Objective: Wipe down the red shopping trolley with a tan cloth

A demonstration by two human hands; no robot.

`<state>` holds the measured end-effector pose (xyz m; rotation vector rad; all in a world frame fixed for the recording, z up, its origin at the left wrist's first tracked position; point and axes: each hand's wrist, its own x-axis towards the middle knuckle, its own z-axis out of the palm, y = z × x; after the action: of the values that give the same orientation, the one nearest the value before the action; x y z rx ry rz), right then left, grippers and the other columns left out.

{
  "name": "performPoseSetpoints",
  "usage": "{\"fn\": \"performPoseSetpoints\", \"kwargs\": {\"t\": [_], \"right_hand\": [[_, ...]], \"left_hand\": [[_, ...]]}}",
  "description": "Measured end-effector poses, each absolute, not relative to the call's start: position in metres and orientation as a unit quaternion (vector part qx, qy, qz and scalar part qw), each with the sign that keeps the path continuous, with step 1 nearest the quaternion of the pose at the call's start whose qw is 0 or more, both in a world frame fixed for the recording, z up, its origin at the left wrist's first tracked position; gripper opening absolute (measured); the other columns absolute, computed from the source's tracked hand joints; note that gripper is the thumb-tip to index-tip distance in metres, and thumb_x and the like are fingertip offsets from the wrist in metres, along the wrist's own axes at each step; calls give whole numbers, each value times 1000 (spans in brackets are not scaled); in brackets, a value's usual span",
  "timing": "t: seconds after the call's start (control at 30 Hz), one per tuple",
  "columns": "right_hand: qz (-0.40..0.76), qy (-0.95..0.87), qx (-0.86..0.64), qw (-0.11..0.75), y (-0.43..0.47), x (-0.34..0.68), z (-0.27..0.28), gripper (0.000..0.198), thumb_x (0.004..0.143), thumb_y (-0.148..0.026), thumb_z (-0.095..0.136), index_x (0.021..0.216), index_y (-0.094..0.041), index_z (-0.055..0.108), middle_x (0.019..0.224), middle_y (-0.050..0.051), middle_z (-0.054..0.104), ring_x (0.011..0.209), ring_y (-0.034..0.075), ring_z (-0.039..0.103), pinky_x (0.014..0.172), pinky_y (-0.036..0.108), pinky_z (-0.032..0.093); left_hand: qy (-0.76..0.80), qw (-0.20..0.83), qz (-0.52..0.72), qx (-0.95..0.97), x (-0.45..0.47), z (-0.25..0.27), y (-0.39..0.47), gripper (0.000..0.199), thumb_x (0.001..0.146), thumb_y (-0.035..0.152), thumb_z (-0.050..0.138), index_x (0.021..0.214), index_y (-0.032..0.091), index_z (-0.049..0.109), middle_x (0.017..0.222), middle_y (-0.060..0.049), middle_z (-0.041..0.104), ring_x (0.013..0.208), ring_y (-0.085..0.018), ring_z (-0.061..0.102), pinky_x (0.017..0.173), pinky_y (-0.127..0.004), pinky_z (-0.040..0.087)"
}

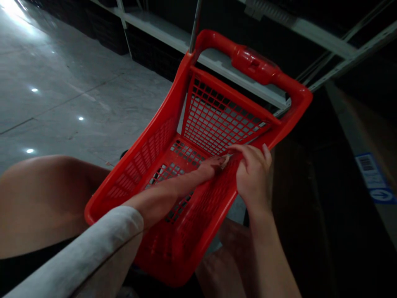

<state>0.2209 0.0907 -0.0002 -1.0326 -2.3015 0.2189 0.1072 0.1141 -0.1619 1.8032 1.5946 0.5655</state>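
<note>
A red plastic shopping cart (161,111) with grid walls and a looped handle stands tilted across the view in front of me. My left hand (213,166) reaches down inside its basket, at the inner side of the right wall. The fingers are closed on a small, crumpled pale wipe (226,160), cloth or paper, which is mostly hidden and seems to touch the wall. Higher up on the same side, my right hand (253,176) is closed over the cart's right rim, its index finger reaching inward above my left hand.
White metal shelving (161,29) with dark crates (105,29) runs behind the cart. My bare knee (46,194) is at the left. A dark box with a blue-and-white label (375,178) stands to the right. The grey floor (62,95) reflects small lights.
</note>
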Motion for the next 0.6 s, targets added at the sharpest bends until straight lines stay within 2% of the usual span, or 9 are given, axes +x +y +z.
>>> {"fn": "performPoseSetpoints", "kwargs": {"t": [0.07, 0.17, 0.3, 0.37, 0.43, 0.53, 0.6], "right_hand": [[76, -872, -383, 296, 91, 222, -1, 46, 78, -6, 38, 100, -28, 72, 100, 2, 76, 104, 22, 65, 122, 54, 25], [62, -881, -372, 286, 94, 224, -3, 45, 79, -6, 39, 100, -27, 72, 98, 3, 75, 103, 22, 65, 121, 54, 26], [51, -887, -367, 276, 96, 225, -3, 44, 81, -5, 39, 98, -27, 73, 94, 3, 74, 100, 23, 64, 121, 55, 26], [53, -888, -364, 277, 96, 224, -3, 44, 81, -5, 39, 98, -27, 74, 93, 3, 74, 99, 23, 64, 121, 55, 26], [55, -888, -358, 283, 95, 223, -4, 44, 81, -5, 40, 97, -27, 74, 93, 2, 75, 99, 23, 63, 122, 55, 25], [51, -887, -354, 292, 95, 221, -5, 43, 82, -5, 41, 96, -28, 75, 93, 1, 76, 100, 24, 63, 122, 55, 26], [47, -886, -356, 295, 94, 220, -6, 43, 83, -5, 42, 96, -29, 75, 92, 1, 76, 100, 24, 62, 121, 56, 27]], "left_hand": [[622, 283, 196, 704, 108, -168, 109, 43, 98, 26, 45, 141, 24, 53, 140, -10, 59, 124, -25, 57, 101, -38, 46], [606, 182, 148, 760, 86, -176, 104, 37, 99, 24, 46, 132, 26, 60, 135, -12, 60, 124, -27, 56, 105, -43, 41], [628, 97, 57, 770, 17, -174, 102, 35, 98, 16, 43, 124, 24, 65, 134, -13, 60, 129, -27, 50, 108, -42, 36], [700, 96, 17, 708, -17, -168, 102, 35, 99, 16, 41, 123, 23, 66, 133, -13, 61, 130, -27, 49, 108, -42, 34], [741, 99, -8, 664, -38, -162, 103, 38, 99, 13, 36, 122, 17, 66, 131, -18, 62, 131, -29, 48, 108, -44, 34], [776, 105, -28, 622, -42, -155, 106, 40, 99, 10, 31, 122, 8, 64, 128, -24, 61, 130, -32, 49, 108, -46, 34], [799, 116, -35, 588, -34, -152, 107, 41, 99, 10, 29, 123, 4, 61, 128, -27, 60, 127, -33, 52, 105, -46, 39]]}}
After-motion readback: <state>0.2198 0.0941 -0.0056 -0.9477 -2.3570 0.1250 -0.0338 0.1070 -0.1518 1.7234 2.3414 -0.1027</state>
